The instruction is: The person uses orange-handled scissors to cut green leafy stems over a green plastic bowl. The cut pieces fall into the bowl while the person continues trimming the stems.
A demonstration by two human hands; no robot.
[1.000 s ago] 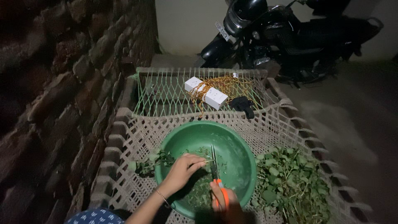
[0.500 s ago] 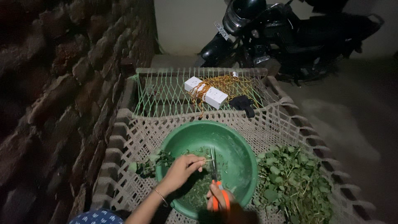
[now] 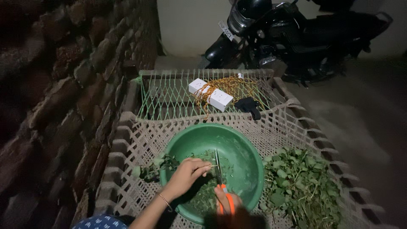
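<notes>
Greens in hand: a thin leafy sprig (image 3: 208, 168) is being pinched over the middle of the green basin (image 3: 248, 146), its stem running toward the blades.
Cut greens: a dark, finely chopped heap (image 3: 205, 193) is lying on the basin floor, nearest the person.
Basin: it is sitting on the woven cot (image 3: 127, 140), round and deep.
Left hand (image 3: 186, 176): the fingers are curling close together, tips pressing the sprig; a thin bangle is circling the wrist.
Right hand (image 3: 227, 203): it is gripping the orange-handled scissors (image 3: 219, 174), fingers wrapped through the loops, blades pointing away and nearly closed at the sprig.
Uncut pile: loose leafy greens (image 3: 299, 186) are lying on the cot just right of the basin.
Far end: a white box (image 3: 210, 94) is resting there, tangled in orange cord (image 3: 231, 85).
</notes>
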